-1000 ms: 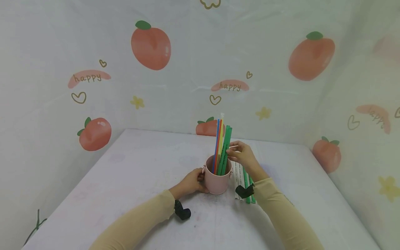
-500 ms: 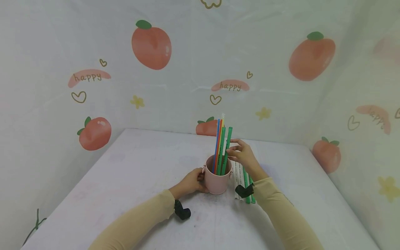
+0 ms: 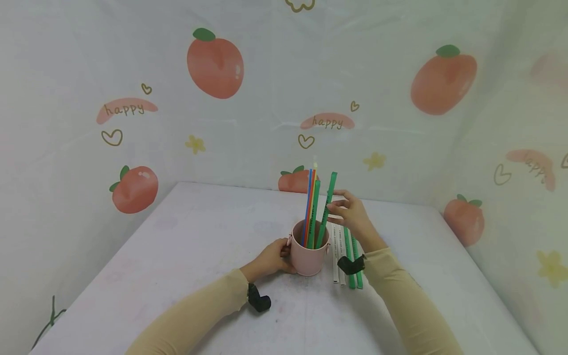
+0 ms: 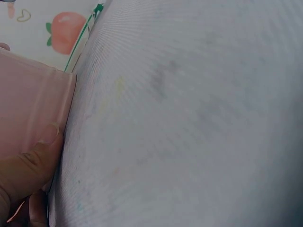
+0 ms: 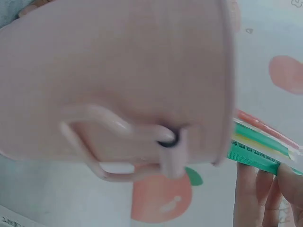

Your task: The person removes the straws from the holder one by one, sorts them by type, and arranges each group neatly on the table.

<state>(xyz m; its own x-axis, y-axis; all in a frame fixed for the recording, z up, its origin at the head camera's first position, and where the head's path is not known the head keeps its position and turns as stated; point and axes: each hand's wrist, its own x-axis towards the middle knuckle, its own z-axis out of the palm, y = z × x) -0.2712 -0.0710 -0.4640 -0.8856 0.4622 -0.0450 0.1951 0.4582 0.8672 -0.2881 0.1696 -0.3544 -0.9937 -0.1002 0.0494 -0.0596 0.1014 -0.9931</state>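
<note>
In the head view a small pink pail (image 3: 307, 261) stands upright on the table. My left hand (image 3: 268, 258) grips its left side low down; in the left wrist view the thumb (image 4: 31, 165) lies against its wall. With thumb and fingers my right hand (image 3: 356, 218) pinches a slim green packet (image 3: 331, 191) printed with dark lettering. This packet leans right, its lower end inside the pail. Another green packet (image 3: 314, 209) and several straw-like sticks (image 3: 308, 197) in blue, red and yellow stand beside it. The pail's pink handle (image 5: 113, 124) hangs down in the right wrist view.
Right of the pail, white packets (image 3: 336, 261) and green packets (image 3: 350, 278) lie side by side on the table (image 3: 199, 222), partly under my right wrist. A peach-printed curtain (image 3: 248, 138) rises behind the table. Black wrist mounts (image 3: 259, 299) sit at both cuffs.
The two green packets, first side by side, have come apart. My right hand has moved up and to the right with one, tilting it away. My left hand and the pail stayed put.
</note>
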